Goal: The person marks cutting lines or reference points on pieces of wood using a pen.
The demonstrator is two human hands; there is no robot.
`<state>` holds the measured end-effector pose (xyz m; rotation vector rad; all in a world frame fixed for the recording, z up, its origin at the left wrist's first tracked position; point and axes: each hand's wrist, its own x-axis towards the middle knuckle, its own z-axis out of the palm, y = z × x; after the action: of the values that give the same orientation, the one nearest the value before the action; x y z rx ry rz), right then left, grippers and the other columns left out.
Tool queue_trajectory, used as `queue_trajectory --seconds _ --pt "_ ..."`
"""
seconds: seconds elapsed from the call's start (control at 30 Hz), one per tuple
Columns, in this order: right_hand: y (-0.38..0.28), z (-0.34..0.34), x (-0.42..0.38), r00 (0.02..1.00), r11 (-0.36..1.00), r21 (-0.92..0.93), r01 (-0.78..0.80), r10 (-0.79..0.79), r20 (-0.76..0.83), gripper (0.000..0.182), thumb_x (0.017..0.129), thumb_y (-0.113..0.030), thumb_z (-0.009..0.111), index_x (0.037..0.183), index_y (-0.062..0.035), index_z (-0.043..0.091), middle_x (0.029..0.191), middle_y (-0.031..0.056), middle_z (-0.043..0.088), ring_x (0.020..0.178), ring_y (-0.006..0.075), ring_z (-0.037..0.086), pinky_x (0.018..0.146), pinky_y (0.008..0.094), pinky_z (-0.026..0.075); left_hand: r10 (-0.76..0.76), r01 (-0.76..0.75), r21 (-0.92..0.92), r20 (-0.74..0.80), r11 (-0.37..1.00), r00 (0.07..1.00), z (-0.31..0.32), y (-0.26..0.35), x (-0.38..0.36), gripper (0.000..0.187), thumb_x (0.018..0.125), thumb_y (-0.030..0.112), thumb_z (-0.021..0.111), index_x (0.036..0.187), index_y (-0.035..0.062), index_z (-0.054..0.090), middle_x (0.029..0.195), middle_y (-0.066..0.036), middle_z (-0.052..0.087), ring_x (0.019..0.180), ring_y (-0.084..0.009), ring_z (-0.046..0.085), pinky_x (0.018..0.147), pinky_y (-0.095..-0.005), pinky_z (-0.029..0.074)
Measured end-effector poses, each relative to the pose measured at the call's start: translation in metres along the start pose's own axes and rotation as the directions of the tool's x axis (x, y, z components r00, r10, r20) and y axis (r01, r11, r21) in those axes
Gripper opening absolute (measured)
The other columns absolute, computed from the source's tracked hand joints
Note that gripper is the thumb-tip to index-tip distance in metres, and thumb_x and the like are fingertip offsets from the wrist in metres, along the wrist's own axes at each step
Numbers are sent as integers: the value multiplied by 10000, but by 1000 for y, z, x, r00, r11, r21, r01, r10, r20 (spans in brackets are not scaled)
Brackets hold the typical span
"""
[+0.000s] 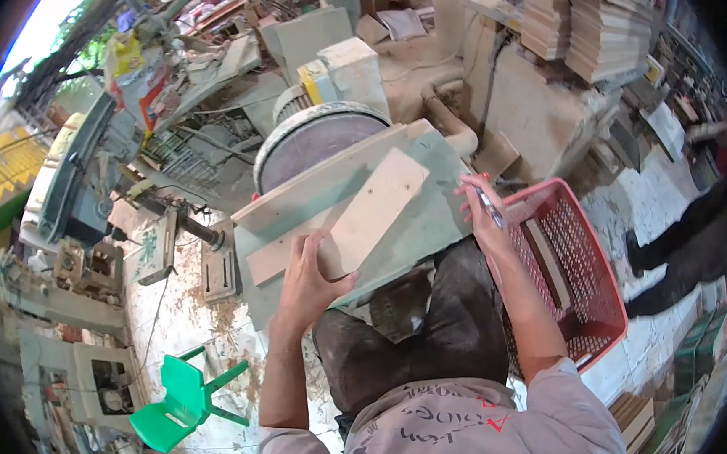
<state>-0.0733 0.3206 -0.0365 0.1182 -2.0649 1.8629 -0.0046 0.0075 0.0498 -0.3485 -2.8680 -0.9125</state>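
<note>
A pale wooden board point(379, 211) lies slantwise over the grey-green work surface point(427, 231), with small dark holes near its far end. My left hand point(312, 277) is closed round its near end, thumb on one side and fingers on the other. Under it rests a second wooden piece point(271, 260), whose end sticks out to the left. My right hand point(482, 206) is at the surface's right edge, fingers closed round a pen point(490, 208). Behind the boards, a long wooden strip point(326, 176) runs along the foot of a large round sanding disc point(315, 142).
A red plastic basket point(608, 282) with a wooden strip inside stands against my right side. On the floor at left is a green plastic chair point(182, 400). Stacked boards point(594, 29) sit at the back right. Another person's dark-clothed legs point(689, 242) show at far right.
</note>
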Motion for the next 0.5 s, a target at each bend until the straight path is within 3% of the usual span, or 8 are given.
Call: queue_trajectory --seconds 0.03,0.1,0.2,0.23,0.3,0.37,0.5 --pt "-2 0 -1 998 997 53 -60 59 14 268 1003 -242 486 1203 -90 579 958 48 647 711 85 567 572 210 453 -4 -1 -58 -86 998 996 -2 3 0 754 671 215 832 1288 20 446 1164 -178 517 1026 -301 566 878 -374 474" --pt "-3 -2 1 999 998 53 -32 30 40 265 1001 -236 488 1206 -94 578 968 51 650 721 87 568 578 211 456 -33 11 -103 -205 995 978 -5 8 -1 768 666 205 837 1286 9 429 1157 -172 520 1001 -280 580 874 -355 473" --pt "-5 1 -10 997 993 101 -68 64 51 268 997 -226 493 1207 -80 573 987 65 657 747 92 574 601 215 466 -69 -99 -516 -296 851 953 -1 14 7 679 711 133 807 1267 -15 447 1123 -105 570 996 -166 572 874 -295 466" --pt "-11 4 -16 992 982 142 -127 124 32 274 994 -220 496 1204 -61 569 996 75 660 762 94 578 618 219 474 -97 -85 -512 -318 855 943 2 15 10 679 711 133 807 1267 -15 447 1123 -105 570 996 -166 572 874 -295 466" --pt "-34 14 -39 984 976 138 -167 155 88 281 989 -216 501 1194 -36 568 1003 87 661 780 100 586 635 223 484 -260 -110 -892 -243 438 934 13 16 16 488 836 141 726 1229 -16 485 1101 -64 607 1020 -139 566 897 -296 462" --pt "-49 17 -67 973 979 94 -180 163 160 298 978 -205 512 1167 19 564 1020 116 663 841 117 603 682 246 505 -310 -141 -929 -254 342 916 11 20 19 344 927 132 614 1214 -20 497 1074 -43 612 971 -105 574 859 -264 467" --pt "-65 24 -102 926 975 85 -205 165 341 280 975 -190 513 1170 2 572 1016 116 664 867 131 605 709 261 501 -314 -187 -915 -307 358 899 11 13 30 294 975 193 544 1186 -11 517 1052 -30 614 920 -96 570 810 -259 473"
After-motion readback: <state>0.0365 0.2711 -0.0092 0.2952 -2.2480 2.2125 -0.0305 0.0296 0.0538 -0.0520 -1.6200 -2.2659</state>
